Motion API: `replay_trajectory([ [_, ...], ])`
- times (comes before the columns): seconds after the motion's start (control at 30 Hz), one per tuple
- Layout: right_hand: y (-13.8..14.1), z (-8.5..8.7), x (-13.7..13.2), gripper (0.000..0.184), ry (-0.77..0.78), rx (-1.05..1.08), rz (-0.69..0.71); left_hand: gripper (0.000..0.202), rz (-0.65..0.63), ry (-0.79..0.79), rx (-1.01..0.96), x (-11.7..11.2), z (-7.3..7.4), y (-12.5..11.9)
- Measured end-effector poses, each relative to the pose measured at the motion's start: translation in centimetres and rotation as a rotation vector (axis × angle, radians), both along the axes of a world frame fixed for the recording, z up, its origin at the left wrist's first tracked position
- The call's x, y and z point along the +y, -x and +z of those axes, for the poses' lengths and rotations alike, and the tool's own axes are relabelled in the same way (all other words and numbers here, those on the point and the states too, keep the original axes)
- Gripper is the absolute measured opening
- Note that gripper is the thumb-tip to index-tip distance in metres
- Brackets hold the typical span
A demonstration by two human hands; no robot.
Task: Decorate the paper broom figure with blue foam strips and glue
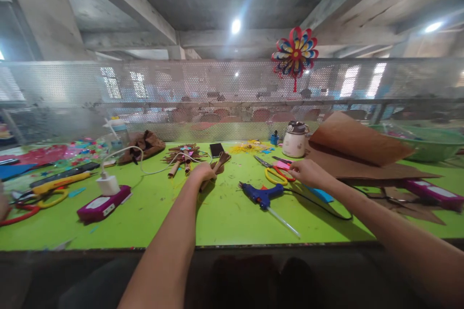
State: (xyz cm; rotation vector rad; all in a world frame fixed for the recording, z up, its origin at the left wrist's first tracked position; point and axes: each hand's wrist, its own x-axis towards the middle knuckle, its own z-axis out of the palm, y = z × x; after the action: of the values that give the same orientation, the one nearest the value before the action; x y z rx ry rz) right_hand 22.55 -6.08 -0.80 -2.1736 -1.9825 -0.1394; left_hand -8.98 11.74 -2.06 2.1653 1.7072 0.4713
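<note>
Brown paper roll sits mid-frame, gripped in L hand, fingers curled round it; flared end is pointed to upper right. R hand is held right of centre, over scissors handles & pink paper; whether anything's pinched there can't be told, fingertips too small/blurred.

Step, as judged: work pc held L while stuff by the scissors is reached for R. Next move prob. calls for roll to be kept steady & R fingers kept off blades, plus clear of glue gun and its cord just below.

Count, approx.:
- roll in L hand: 1 clearly seen; 2nd pc under the palm can't be ruled out
- scissors: 2 prs, 1 by R hand, 1 far left (red/yellow handles)
- glue gun: 1, centre-right, w/ 1 glue stick out the back
- purple power strips: 2, lower left + far right
- phone: 1, just above roll
- white cup: 1, right of centre
- brown sheets: stacked at right, qty unclear
</note>
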Motion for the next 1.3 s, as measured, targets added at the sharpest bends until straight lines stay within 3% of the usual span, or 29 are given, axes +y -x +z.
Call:
replay_trajectory([
  [0.23, 3.4, 1.0, 1.9, 0.033, 0.078, 0.112, 0.372, 0.006, 0.084, -0.017, -0.054, -0.5, -0.1, -0.4],
  [0.37, 4.9, 1.0, 1.3, 0.049, 0.22, 0.083, 0.601, 0.009, 0.104, -0.009, -0.132, -0.9, 0.7, -0.8],
  [0.6, 6.0, -1.4, 1.0, 0.042, 0.171, -0.059, 0.61, 0.019, 0.1, -0.155, -0.379, -2.2, 3.3, -2.4],
  [0.8, 5.9, -1.5, 1.6, 0.027, 0.113, 0.005, 0.615, 0.023, 0.018, -0.147, -0.672, -2.7, 3.5, -2.9],
  [0.93, 4.9, 0.1, 2.2, 0.027, 0.07, 0.259, 0.6, 0.016, -0.028, -0.124, -0.864, -2.8, 3.4, -2.8],
  [1.13, 1.3, 3.0, 3.5, 0.034, 0.051, 0.855, 0.568, 0.019, -0.049, -0.088, -0.996, -3.5, 3.6, -3.3],
  [1.3, 1.9, 2.7, 4.5, 0.042, -0.174, 1.215, 0.429, 0.025, -0.061, -0.036, -1.025, -4.1, 3.0, -4.2],
])
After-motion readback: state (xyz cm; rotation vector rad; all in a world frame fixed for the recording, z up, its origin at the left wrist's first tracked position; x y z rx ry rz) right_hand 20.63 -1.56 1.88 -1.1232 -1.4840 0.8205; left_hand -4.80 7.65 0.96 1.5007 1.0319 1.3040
